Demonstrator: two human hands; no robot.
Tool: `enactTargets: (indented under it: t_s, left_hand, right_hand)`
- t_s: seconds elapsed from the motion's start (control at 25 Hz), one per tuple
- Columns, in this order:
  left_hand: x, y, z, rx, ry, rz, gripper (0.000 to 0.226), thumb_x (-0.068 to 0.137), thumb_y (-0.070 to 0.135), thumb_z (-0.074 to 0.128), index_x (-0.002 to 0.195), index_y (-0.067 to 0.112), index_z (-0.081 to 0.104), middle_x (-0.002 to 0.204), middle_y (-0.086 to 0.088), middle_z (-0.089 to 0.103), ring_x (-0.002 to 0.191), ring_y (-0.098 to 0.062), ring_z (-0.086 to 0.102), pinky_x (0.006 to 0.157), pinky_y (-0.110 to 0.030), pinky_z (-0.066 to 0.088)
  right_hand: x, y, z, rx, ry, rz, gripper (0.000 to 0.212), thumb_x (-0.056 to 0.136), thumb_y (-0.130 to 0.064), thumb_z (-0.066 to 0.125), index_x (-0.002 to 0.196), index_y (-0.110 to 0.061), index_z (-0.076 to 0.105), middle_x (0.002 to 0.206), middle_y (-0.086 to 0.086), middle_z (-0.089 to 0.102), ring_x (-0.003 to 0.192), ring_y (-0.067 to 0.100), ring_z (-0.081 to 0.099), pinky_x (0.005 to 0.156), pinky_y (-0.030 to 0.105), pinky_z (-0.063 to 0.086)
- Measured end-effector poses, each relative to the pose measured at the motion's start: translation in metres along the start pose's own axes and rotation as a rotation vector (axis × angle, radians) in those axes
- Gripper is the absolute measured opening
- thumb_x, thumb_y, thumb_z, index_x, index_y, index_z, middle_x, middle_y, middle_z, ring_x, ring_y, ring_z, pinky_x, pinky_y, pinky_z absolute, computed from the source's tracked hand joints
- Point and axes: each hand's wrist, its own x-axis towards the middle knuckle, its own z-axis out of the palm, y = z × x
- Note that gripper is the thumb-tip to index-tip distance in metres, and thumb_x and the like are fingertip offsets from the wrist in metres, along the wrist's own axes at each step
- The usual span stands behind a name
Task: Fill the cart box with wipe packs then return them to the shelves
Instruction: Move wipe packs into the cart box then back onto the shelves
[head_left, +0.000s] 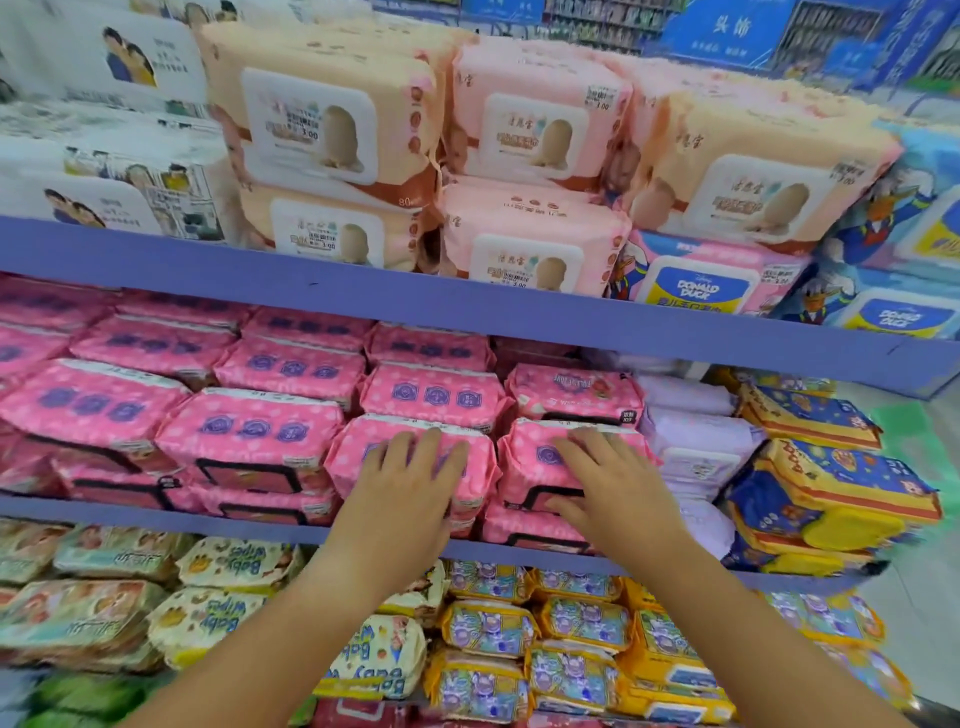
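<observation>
Left hand (410, 488) and right hand (613, 488) rest on adjacent pink packs (353, 462).

The light is bright and even. Shadows are soft; the darkest spots sit under the purple shelf edges (467, 312). The whole picture is a bit soft. The pink packs (93, 405) at 9 o'clock look smeared, and the corners at 7 and 5 o'clock are blurry. The edges bend near the sides. The white packs (78, 202) at 10 o'clock look washed out.
</observation>
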Motion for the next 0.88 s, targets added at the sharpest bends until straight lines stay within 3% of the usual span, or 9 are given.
enactTargets:
  t_s: [0.16,0.32,0.44,0.6,0.76,0.88]
  left_hand:
    - [-0.018,-0.026,-0.015,-0.19,0.099,0.093,0.05,0.09,0.033,0.065,0.136,0.017,0.056,0.139,-0.011,0.056,0.127,-0.033,0.054,0.102,-0.049,0.05]
    - [-0.118,-0.06,-0.011,-0.214,0.094,-0.066,0.046,0.093,0.036,0.063,0.134,0.017,0.058,0.136,-0.008,0.057,0.127,-0.031,0.053,0.103,-0.046,0.049]
    - [-0.232,-0.078,0.006,-0.172,-0.015,-0.253,0.047,0.09,0.04,0.061,0.132,0.018,0.059,0.133,-0.006,0.058,0.123,-0.028,0.055,0.099,-0.045,0.052]
    - [-0.39,-0.103,0.036,-0.158,-0.246,-0.524,0.056,0.084,0.049,0.044,0.123,0.016,0.065,0.117,-0.008,0.065,0.106,-0.031,0.064,0.087,-0.039,0.054]
    - [-0.51,-0.121,0.07,-0.346,-0.536,-0.825,0.049,0.087,0.051,0.054,0.124,0.019,0.057,0.121,-0.006,0.059,0.116,-0.03,0.059,0.092,-0.039,0.049]
    - [-0.585,-0.143,0.113,-0.412,-0.655,-0.876,0.065,0.077,0.07,0.045,0.122,0.024,0.056,0.118,-0.001,0.061,0.114,-0.028,0.061,0.088,-0.038,0.051]
  right_hand:
    - [-0.011,-0.013,0.003,0.012,0.06,0.109,0.065,0.071,-0.033,0.089,0.126,-0.008,0.064,0.125,0.013,0.064,0.111,0.037,0.063,0.092,0.051,0.054]
    - [-0.029,-0.039,-0.009,0.014,0.088,0.089,0.06,0.071,-0.023,0.088,0.121,0.001,0.064,0.121,0.022,0.063,0.107,0.044,0.061,0.092,0.054,0.051]
    - [-0.039,-0.076,-0.008,0.136,0.155,0.069,0.058,0.077,-0.037,0.066,0.118,0.004,0.062,0.119,0.025,0.06,0.107,0.046,0.058,0.093,0.057,0.048]
    - [-0.05,-0.206,0.021,0.323,-0.019,-0.118,0.076,0.075,-0.055,0.051,0.122,0.004,0.061,0.121,0.025,0.059,0.111,0.042,0.054,0.097,0.053,0.042]
    - [-0.099,-0.351,0.061,0.498,-0.218,-0.249,0.053,0.086,-0.039,0.069,0.126,-0.005,0.063,0.122,0.015,0.06,0.113,0.037,0.056,0.096,0.047,0.047]
    - [-0.131,-0.45,0.102,0.56,-0.42,-0.39,0.052,0.089,-0.041,0.066,0.134,-0.017,0.057,0.129,0.001,0.056,0.122,0.026,0.052,0.099,0.039,0.045]
